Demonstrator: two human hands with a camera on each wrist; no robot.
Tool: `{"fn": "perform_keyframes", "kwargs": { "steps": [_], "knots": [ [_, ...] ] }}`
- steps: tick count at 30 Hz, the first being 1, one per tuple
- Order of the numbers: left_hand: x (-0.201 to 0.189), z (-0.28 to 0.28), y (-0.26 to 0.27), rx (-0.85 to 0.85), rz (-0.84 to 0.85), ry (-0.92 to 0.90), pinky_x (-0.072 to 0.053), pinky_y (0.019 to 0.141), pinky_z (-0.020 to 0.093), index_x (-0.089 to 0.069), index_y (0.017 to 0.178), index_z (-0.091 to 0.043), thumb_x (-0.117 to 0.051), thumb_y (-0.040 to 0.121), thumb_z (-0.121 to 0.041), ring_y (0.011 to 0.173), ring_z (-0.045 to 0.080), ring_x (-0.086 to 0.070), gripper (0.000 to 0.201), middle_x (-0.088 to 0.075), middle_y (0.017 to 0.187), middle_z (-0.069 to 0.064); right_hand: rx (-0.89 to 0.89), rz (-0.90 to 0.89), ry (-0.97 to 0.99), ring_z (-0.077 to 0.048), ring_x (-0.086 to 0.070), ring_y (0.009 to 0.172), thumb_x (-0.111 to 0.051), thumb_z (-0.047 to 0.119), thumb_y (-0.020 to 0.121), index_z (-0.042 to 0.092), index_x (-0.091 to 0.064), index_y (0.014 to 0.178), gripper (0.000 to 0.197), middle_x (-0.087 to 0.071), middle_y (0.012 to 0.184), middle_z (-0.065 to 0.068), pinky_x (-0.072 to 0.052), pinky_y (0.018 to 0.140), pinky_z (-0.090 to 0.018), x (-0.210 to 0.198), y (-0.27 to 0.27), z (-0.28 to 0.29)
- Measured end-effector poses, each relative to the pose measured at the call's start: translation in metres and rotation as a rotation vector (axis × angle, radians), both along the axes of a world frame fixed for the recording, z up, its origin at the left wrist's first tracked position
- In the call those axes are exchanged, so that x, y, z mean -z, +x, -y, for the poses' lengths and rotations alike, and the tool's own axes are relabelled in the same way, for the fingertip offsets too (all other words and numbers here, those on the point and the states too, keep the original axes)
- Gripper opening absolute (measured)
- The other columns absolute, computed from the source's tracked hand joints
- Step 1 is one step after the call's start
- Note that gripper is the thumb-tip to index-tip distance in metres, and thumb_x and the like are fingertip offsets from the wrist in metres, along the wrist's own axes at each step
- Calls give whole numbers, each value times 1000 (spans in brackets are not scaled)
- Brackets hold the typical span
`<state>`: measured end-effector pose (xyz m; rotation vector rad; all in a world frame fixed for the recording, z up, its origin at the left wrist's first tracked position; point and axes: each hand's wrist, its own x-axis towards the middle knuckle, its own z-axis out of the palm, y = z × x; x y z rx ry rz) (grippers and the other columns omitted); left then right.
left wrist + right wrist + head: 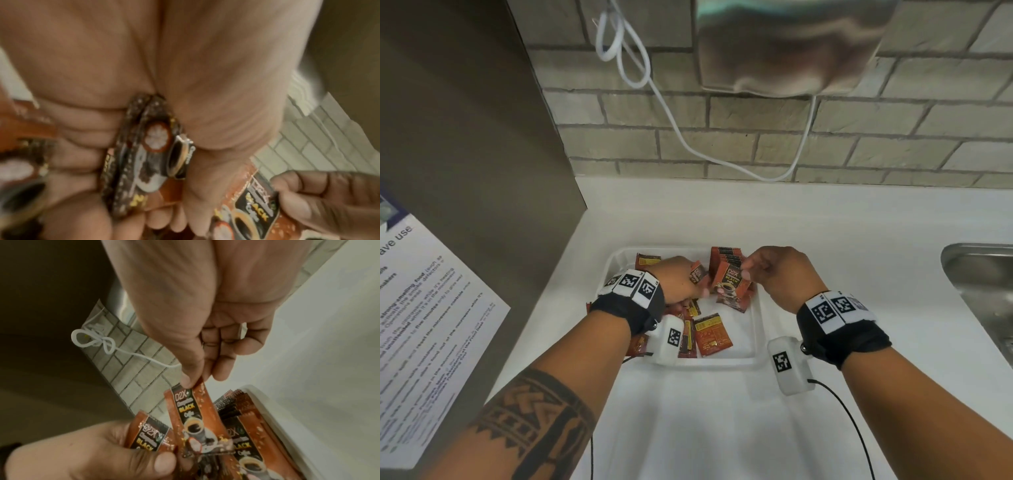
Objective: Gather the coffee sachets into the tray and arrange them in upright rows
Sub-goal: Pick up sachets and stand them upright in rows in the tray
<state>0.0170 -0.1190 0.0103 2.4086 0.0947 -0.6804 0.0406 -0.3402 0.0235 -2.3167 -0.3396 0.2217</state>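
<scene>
A clear plastic tray [755, 329] lies on the white counter with orange-brown coffee sachets in it. Several sachets stand upright in a row [726, 255] at the tray's far right corner; others lie flat [710, 334] near its front. My right hand [779, 274] pinches the top edge of one sachet [729, 281] [197, 415] and holds it upright just in front of the row. My left hand [678, 284] grips a small bunch of sachets [141, 165] [148, 436] over the tray's middle.
A brick wall rises behind the counter, with a white cable [671, 113] hanging down it. A steel sink [983, 294] is at the right. A tall grey appliance side [465, 171] with a printed notice [424, 325] stands at the left.
</scene>
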Motion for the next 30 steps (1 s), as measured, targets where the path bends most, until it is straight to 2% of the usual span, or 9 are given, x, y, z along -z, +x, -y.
{"fn": "perform_keyframes", "kwargs": {
  "steps": [3,5,7,10,15,18,21,24,30],
  "knots": [
    [-5,0,0,146,58,280,-55,71,31,-67,105,-10,-63,93,-39,79,21,-65,32,-68,91,4,-11,7,-130,8,-53,68,-67,22,91,27,-69,84,9,-62,76,19,-38,58,-1,5,-4,-2],
    [-8,9,-3,182,-1,296,-53,64,27,-68,102,-10,-64,93,-39,73,18,-63,31,-68,86,2,4,-33,-166,6,-53,67,-68,22,89,24,-72,85,7,-64,78,15,-36,54,-4,9,-6,-5],
    [-7,20,-6,220,-81,278,-48,58,24,-71,101,-9,-64,93,-43,65,15,-61,35,-72,85,4,13,-39,-198,-3,-59,77,-71,23,86,22,-76,87,6,-67,86,10,-38,61,-10,12,-6,-8],
    [-1,37,-5,291,-107,280,-48,62,27,-74,101,-8,-62,92,-46,69,18,-62,40,-76,96,9,39,-54,-230,-13,-64,89,-72,22,82,21,-79,84,7,-71,92,5,-42,64,-17,14,-6,-11],
    [4,55,-2,340,-123,334,-47,67,28,-69,109,-7,-61,95,-41,75,18,-59,38,-67,90,6,27,-55,-342,-19,-64,93,-70,24,81,19,-78,88,12,-70,97,-1,-52,80,-28,14,-3,-12],
    [5,58,0,340,-118,343,-48,74,30,-68,110,-8,-62,95,-42,80,18,-59,37,-63,87,2,20,-64,-314,-15,-64,90,-70,20,83,21,-77,85,8,-70,94,2,-45,69,-19,13,-2,-11],
    [6,58,1,341,-130,341,-47,72,29,-68,103,-10,-62,94,-42,78,18,-58,34,-61,79,-1,24,-74,-242,-6,-59,78,-73,14,82,21,-76,87,9,-64,85,9,-35,57,-10,12,-2,-10],
    [7,58,2,338,-128,334,-46,69,28,-69,99,-11,-63,93,-43,75,17,-58,32,-60,77,-1,11,-76,-227,-3,-53,72,-76,14,82,19,-74,92,11,-53,77,15,-33,56,-9,11,-2,-9],
    [4,60,3,338,-139,343,-45,65,28,-71,97,-12,-62,94,-43,75,17,-59,33,-63,81,1,-10,-77,-214,-3,-52,73,-79,17,81,21,-73,93,14,-52,79,15,-33,56,-11,10,-4,-6]
  ]
}}
